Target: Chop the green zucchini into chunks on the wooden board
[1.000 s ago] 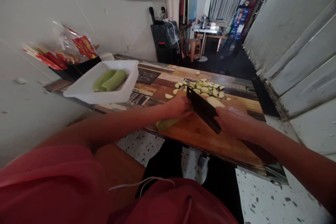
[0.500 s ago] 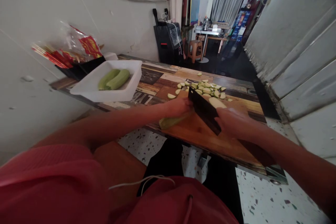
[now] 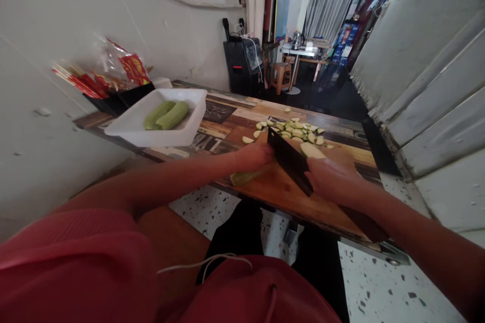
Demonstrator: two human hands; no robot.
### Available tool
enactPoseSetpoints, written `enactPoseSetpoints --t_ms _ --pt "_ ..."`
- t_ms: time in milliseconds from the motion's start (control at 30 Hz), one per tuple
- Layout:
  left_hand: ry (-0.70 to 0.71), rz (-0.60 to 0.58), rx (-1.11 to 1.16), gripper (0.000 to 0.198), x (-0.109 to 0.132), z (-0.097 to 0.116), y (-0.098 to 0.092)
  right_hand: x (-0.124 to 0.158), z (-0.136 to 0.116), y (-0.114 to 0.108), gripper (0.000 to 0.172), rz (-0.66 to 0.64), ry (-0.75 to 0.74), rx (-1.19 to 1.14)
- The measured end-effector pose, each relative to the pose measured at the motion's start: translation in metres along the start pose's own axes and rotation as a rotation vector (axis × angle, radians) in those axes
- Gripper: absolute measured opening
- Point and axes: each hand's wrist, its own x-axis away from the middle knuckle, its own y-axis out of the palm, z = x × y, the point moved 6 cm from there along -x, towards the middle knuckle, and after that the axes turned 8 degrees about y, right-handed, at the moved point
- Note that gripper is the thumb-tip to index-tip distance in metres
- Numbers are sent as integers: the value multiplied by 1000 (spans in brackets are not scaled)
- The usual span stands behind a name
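My right hand (image 3: 329,177) is wrapped around the handle of a dark cleaver (image 3: 290,161), whose broad blade slants over the wooden cutting board (image 3: 291,197). Beside the blade, my left hand (image 3: 258,155) presses down on a pale green zucchini (image 3: 244,177); its near end shows below the wrist, and its far part is hidden by the fingers and blade. Just beyond the right hand rests a larger cut zucchini piece (image 3: 312,150), pale face up. Several zucchini chunks (image 3: 297,132) lie in a loose heap behind the cleaver.
On the left of the patterned table (image 3: 227,113) stands a white plastic tray (image 3: 189,133) with two whole zucchinis (image 3: 172,115) inside. A black holder (image 3: 129,98) with chopsticks and packets is against the wall. A black machine (image 3: 244,68) stands behind the table.
The cleaver and my right hand have shifted slightly left, nearer my left hand, which still holds the zucchini. The whole view has tilted a little.
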Motion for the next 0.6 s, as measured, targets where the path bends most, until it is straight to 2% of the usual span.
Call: enactPoseSetpoints --t_ms 100,167,300,400,600 --pt "52 -12 78 24 4 0 -3 -2 0 16 23 -54 20 -41" --pt "69 -25 101 23 9 -1 -3 -1 1 17 23 -61 18 -36" --pt "20 17 46 22 14 -5 -2 3 1 -4 21 8 16 8" --pt "48 25 22 25 16 -2 2 3 -3 -12 22 16 -4 10" --pt "-4 -2 6 23 18 -4 5 -2 -8 15 22 -113 33 -45"
